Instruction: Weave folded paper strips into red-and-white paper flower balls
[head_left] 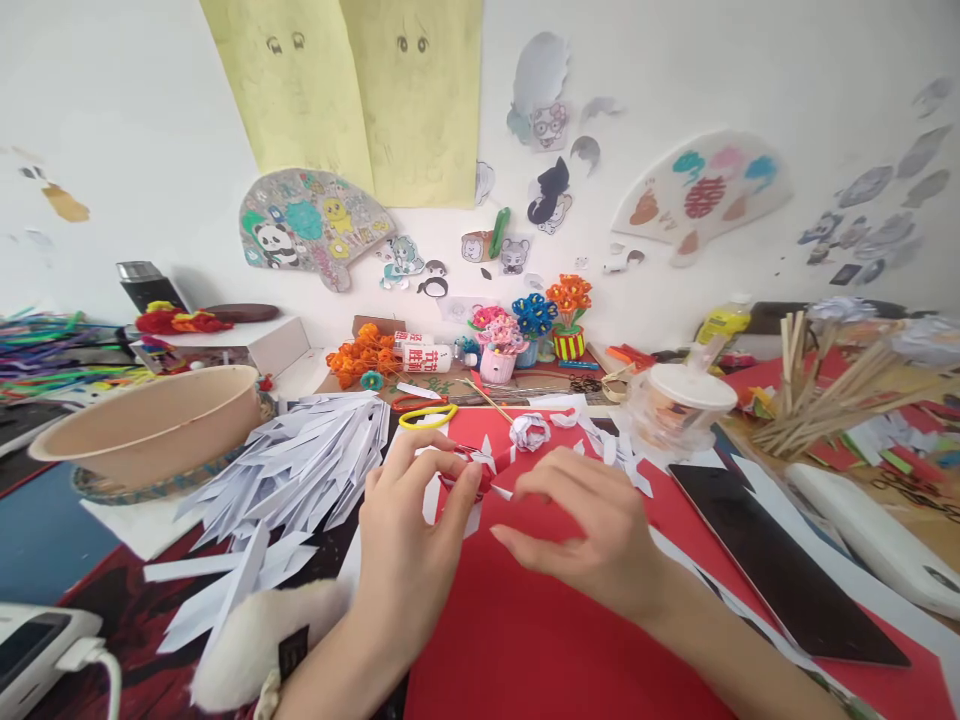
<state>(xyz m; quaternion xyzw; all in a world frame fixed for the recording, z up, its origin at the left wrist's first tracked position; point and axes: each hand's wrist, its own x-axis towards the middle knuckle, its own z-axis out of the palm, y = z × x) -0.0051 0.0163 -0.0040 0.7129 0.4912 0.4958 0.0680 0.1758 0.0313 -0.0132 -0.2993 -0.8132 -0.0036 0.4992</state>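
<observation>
My left hand [416, 510] pinches a small red and white paper piece [474, 474] between thumb and fingers, above a red sheet [540, 640]. The fingers partly cover the piece, so its full shape is hidden. Just right of it, my right hand [581, 520] is open, thumb and forefinger apart with nothing visible between them. A white pointed paper tip [502, 492] sticks out toward that hand. Behind the hands a white paper rose [529, 431] on a thin stick lies on the red sheet. Yellow-handled scissors [427, 415] lie beyond my left hand.
A pile of white paper strips [300, 460] lies left, beside a beige basin [150, 425]. At right are a black tablet [787, 560], a lidded plastic cup [686, 400] and wooden sticks [802, 390]. Small flower pots [499, 362] stand by the wall.
</observation>
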